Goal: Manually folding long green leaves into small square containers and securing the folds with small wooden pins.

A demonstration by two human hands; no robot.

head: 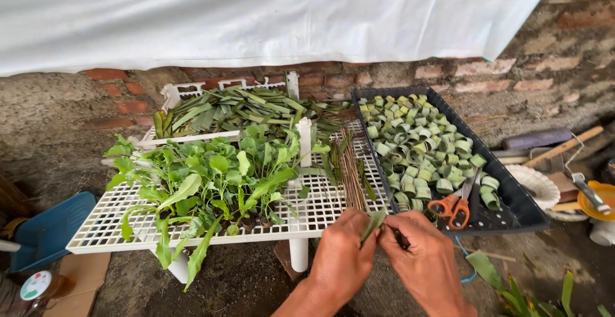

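Observation:
My left hand [341,253] and my right hand [424,258] meet at the near edge of a white lattice table [96,227]. Both pinch a narrow green leaf strip [373,223] between their fingers; it stands up between the thumbs. Right behind the hands lies a bundle of thin brown sticks [351,173]. A black tray [525,211] to the right holds several rolled green leaf rings [416,144]. Orange-handled scissors [455,207] rest at the tray's near end, close to my right hand.
A clump of leafy green seedlings [205,179] covers the table's left half. Behind it, a white crate [186,93] holds cut long leaves [237,109]. A brick wall [512,67] with white sheeting runs behind. Blue container [48,230] at left; tools and bowls at right.

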